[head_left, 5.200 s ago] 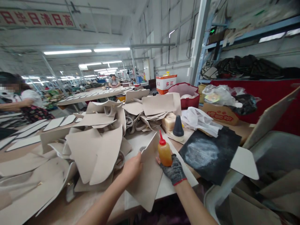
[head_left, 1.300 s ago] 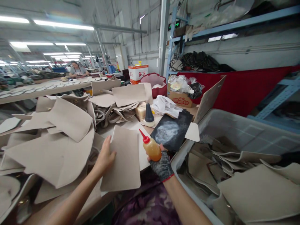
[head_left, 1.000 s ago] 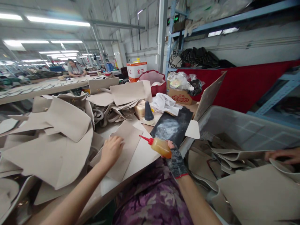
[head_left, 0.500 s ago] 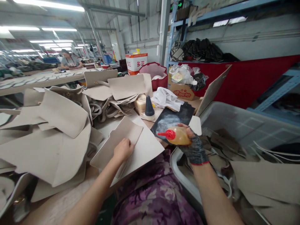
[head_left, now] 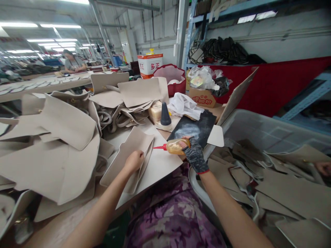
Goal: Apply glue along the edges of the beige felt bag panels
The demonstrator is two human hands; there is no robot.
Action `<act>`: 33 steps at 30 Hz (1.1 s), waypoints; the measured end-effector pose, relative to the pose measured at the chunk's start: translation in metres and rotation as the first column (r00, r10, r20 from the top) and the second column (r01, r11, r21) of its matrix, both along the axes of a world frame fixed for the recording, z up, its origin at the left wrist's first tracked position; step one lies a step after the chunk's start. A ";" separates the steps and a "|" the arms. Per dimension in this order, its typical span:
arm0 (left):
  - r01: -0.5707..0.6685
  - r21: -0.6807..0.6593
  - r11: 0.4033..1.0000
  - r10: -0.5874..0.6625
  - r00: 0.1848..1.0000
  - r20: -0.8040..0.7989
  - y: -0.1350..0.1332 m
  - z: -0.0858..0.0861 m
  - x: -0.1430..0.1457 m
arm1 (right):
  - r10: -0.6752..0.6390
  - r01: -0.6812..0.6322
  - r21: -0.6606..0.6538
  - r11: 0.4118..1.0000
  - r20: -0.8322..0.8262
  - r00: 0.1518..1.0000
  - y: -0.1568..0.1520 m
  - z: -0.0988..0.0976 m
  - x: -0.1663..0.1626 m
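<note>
My left hand [head_left: 133, 161] grips the edge of a folded beige leather panel [head_left: 124, 156] lying on a white board [head_left: 160, 165] at the table's front edge, lifting its upper layer slightly. My right hand [head_left: 192, 153], in a dark fingerless glove with a red cuff, is closed round an amber squeeze bottle [head_left: 173, 147] held sideways. The bottle's red nozzle [head_left: 159, 147] points left at the panel's open edge, almost touching it.
A heap of beige cut panels [head_left: 59, 137] covers the table to the left. A black mat [head_left: 195, 127] and a black cone [head_left: 165, 115] lie behind the bottle. A grey plastic bin [head_left: 258, 134] of beige pieces stands at the right, another person's hand [head_left: 323, 167] at its edge.
The panel went from held up to lying on the white board. My left hand now lifts its top layer. The bottle swung from pointing at me to level, its nozzle at the panel's edge.
</note>
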State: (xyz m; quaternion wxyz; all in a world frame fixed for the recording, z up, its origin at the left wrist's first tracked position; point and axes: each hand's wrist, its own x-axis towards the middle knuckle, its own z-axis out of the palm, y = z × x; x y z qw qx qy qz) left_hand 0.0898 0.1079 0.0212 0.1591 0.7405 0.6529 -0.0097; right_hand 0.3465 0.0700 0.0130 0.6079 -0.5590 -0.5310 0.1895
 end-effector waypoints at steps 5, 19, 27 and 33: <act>-0.037 -0.027 0.999 0.039 0.997 0.062 0.003 -0.003 -0.001 | 0.149 -0.149 0.015 0.989 -0.081 0.985 0.011 0.017 0.011; -0.054 -0.061 0.997 0.059 0.994 0.097 0.004 0.000 -0.002 | 0.020 -0.024 0.022 0.999 0.138 0.990 0.027 -0.001 -0.005; -0.054 -0.051 0.997 0.059 0.994 0.097 0.005 -0.005 -0.003 | 0.039 -0.055 0.090 0.994 0.172 0.984 0.049 -0.009 -0.013; -0.063 -0.044 0.997 0.068 0.992 0.109 0.004 -0.007 -0.004 | 0.045 -0.072 0.119 0.990 0.217 0.975 0.061 -0.023 -0.008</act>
